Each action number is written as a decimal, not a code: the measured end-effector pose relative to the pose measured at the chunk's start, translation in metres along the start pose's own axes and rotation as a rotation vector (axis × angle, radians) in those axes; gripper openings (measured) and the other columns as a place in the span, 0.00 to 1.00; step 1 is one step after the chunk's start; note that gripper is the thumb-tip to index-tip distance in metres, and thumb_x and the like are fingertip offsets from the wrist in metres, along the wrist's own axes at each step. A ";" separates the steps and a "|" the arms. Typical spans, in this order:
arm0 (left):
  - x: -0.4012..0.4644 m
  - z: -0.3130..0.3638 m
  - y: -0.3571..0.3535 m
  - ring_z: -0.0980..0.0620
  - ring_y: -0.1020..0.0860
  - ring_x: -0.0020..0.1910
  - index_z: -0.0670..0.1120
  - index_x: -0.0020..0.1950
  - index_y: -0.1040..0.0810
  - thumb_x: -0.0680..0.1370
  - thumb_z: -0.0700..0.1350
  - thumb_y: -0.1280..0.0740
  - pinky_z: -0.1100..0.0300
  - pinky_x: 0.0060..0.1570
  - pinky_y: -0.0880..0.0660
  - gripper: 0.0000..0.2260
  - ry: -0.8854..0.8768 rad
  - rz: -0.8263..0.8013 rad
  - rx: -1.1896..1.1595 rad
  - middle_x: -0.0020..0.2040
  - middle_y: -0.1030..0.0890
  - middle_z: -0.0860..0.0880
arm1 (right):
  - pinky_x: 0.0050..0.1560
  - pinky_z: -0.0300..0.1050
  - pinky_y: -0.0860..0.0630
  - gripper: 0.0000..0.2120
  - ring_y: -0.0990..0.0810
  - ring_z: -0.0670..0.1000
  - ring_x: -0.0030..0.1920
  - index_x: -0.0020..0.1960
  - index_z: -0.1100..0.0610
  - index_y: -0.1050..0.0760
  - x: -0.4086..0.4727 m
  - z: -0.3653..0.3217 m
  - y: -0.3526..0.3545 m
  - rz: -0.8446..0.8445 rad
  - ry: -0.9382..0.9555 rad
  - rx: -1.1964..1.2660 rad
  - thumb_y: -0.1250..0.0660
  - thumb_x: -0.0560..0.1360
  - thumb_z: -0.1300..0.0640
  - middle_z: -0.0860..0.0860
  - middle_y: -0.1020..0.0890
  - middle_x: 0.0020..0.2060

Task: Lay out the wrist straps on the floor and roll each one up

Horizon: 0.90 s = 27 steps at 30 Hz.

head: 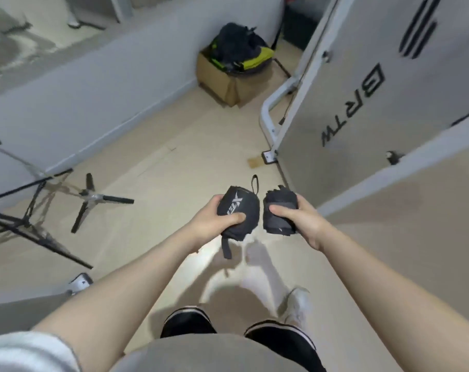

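I stand over a beige floor point(152, 183) and hold two black wrist straps, both rolled into bundles, out in front of me. My left hand point(210, 220) grips one rolled wrist strap point(237, 208) with white lettering; a thumb loop sticks up from it and a short tail hangs below. Beside it, my right hand point(302, 217) grips the other rolled wrist strap point(280, 214), thumb across its front. The two bundles are close together but apart.
A grey gym machine panel point(375, 84) with a white frame point(271, 114) stands on the right. Black tripod legs point(88, 200) spread over the floor at left. A cardboard box point(222, 79) with a black and yellow bag sits by the far wall. My shoes point(187, 322) are below.
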<state>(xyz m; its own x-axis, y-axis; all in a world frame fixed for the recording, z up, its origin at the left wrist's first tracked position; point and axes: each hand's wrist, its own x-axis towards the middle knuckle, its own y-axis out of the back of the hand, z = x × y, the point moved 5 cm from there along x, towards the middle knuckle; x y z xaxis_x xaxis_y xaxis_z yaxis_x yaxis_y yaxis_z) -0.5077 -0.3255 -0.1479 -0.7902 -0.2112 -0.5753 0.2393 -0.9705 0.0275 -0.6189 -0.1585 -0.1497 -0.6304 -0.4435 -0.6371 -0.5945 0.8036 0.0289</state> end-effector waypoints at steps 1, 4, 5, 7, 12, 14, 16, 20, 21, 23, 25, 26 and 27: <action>0.006 0.014 -0.034 0.59 0.25 0.34 0.47 0.63 0.33 0.75 0.44 0.31 0.73 0.25 0.31 0.19 -0.009 -0.054 0.033 0.46 0.23 0.51 | 0.51 0.48 0.23 0.19 0.20 0.53 0.52 0.59 0.53 0.29 -0.008 0.002 0.034 0.039 0.015 0.025 0.27 0.71 0.61 0.53 0.19 0.52; 0.026 0.040 -0.144 0.52 0.20 0.49 0.48 0.62 0.32 0.66 0.51 0.29 0.62 0.47 0.22 0.27 -0.040 -0.168 0.088 0.54 0.20 0.48 | 0.52 0.50 0.21 0.21 0.18 0.52 0.51 0.58 0.53 0.28 -0.037 0.015 0.141 0.150 0.033 0.047 0.25 0.69 0.57 0.54 0.18 0.53; 0.035 0.048 -0.182 0.51 0.20 0.51 0.49 0.61 0.31 0.63 0.53 0.29 0.57 0.52 0.23 0.28 -0.055 -0.182 0.104 0.55 0.20 0.47 | 0.49 0.48 0.20 0.20 0.18 0.52 0.49 0.58 0.54 0.28 -0.050 0.021 0.180 0.197 0.039 0.057 0.25 0.69 0.58 0.54 0.18 0.52; 0.052 0.061 -0.259 0.51 0.21 0.52 0.50 0.60 0.31 0.65 0.52 0.29 0.56 0.52 0.23 0.26 -0.067 -0.208 0.118 0.55 0.20 0.47 | 0.38 0.39 0.22 0.13 0.19 0.50 0.45 0.54 0.53 0.27 -0.079 0.035 0.257 0.273 0.060 0.060 0.28 0.72 0.61 0.52 0.19 0.47; 0.088 0.117 -0.444 0.49 0.21 0.54 0.50 0.64 0.31 0.68 0.52 0.27 0.53 0.54 0.22 0.27 -0.096 -0.316 0.054 0.56 0.21 0.48 | 0.35 0.37 0.24 0.12 0.19 0.49 0.45 0.54 0.52 0.26 -0.132 0.053 0.435 0.393 0.079 0.089 0.29 0.73 0.60 0.51 0.18 0.46; 0.107 0.142 -0.502 0.50 0.20 0.51 0.50 0.60 0.30 0.72 0.49 0.29 0.55 0.49 0.22 0.19 -0.086 -0.318 -0.010 0.54 0.21 0.49 | 0.35 0.38 0.23 0.20 0.19 0.48 0.48 0.59 0.54 0.28 -0.137 0.052 0.497 0.470 0.086 0.151 0.26 0.70 0.57 0.52 0.19 0.51; 0.134 0.166 -0.555 0.52 0.18 0.46 0.50 0.58 0.28 0.76 0.48 0.33 0.61 0.39 0.22 0.12 -0.033 -0.319 -0.100 0.52 0.19 0.49 | 0.38 0.39 0.23 0.29 0.19 0.49 0.51 0.63 0.53 0.30 -0.132 0.047 0.553 0.546 0.097 0.175 0.23 0.66 0.52 0.52 0.20 0.55; 0.205 0.215 -0.643 0.54 0.18 0.47 0.49 0.64 0.26 0.76 0.53 0.35 0.63 0.37 0.23 0.18 -0.002 -0.306 -0.149 0.54 0.18 0.48 | 0.45 0.43 0.22 0.27 0.21 0.49 0.53 0.60 0.52 0.31 -0.105 0.028 0.651 0.690 0.142 0.182 0.22 0.65 0.54 0.49 0.21 0.54; 0.228 0.227 -0.662 0.54 0.19 0.49 0.49 0.65 0.27 0.76 0.54 0.35 0.62 0.38 0.24 0.19 -0.009 -0.288 -0.142 0.56 0.19 0.49 | 0.48 0.45 0.22 0.27 0.21 0.49 0.53 0.59 0.52 0.30 -0.098 0.022 0.676 0.741 0.160 0.150 0.22 0.65 0.55 0.49 0.22 0.54; 0.277 0.253 -0.696 0.54 0.20 0.50 0.48 0.65 0.28 0.74 0.55 0.34 0.62 0.38 0.24 0.22 -0.029 -0.254 -0.140 0.57 0.20 0.49 | 0.52 0.47 0.22 0.26 0.22 0.49 0.52 0.57 0.51 0.30 -0.079 0.009 0.726 0.821 0.213 0.078 0.22 0.64 0.56 0.48 0.21 0.52; 0.323 0.280 -0.729 0.52 0.20 0.51 0.48 0.65 0.28 0.69 0.58 0.31 0.61 0.38 0.23 0.27 -0.007 -0.232 -0.133 0.57 0.20 0.48 | 0.49 0.46 0.22 0.26 0.21 0.49 0.51 0.57 0.52 0.30 -0.058 -0.008 0.778 0.864 0.233 0.046 0.22 0.64 0.56 0.47 0.21 0.50; 0.345 0.295 -0.745 0.52 0.20 0.51 0.48 0.64 0.28 0.69 0.57 0.30 0.60 0.39 0.23 0.27 0.006 -0.226 -0.119 0.56 0.20 0.49 | 0.47 0.45 0.22 0.26 0.21 0.49 0.50 0.57 0.52 0.30 -0.048 -0.017 0.804 0.877 0.219 0.050 0.22 0.64 0.56 0.47 0.21 0.50; 0.366 0.310 -0.762 0.52 0.20 0.50 0.48 0.63 0.27 0.72 0.56 0.31 0.60 0.39 0.23 0.23 0.004 -0.234 -0.103 0.54 0.20 0.49 | 0.47 0.45 0.22 0.26 0.21 0.49 0.50 0.57 0.52 0.30 -0.039 -0.026 0.830 0.885 0.197 0.063 0.22 0.64 0.56 0.48 0.22 0.51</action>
<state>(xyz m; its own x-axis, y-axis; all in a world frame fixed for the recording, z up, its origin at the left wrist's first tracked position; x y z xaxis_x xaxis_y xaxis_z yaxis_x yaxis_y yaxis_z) -1.1539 0.3007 -0.1263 -0.8288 0.0185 -0.5592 0.1065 -0.9760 -0.1901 -1.1005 0.5152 -0.0809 -0.9210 0.2913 -0.2587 0.1727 0.9005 0.3992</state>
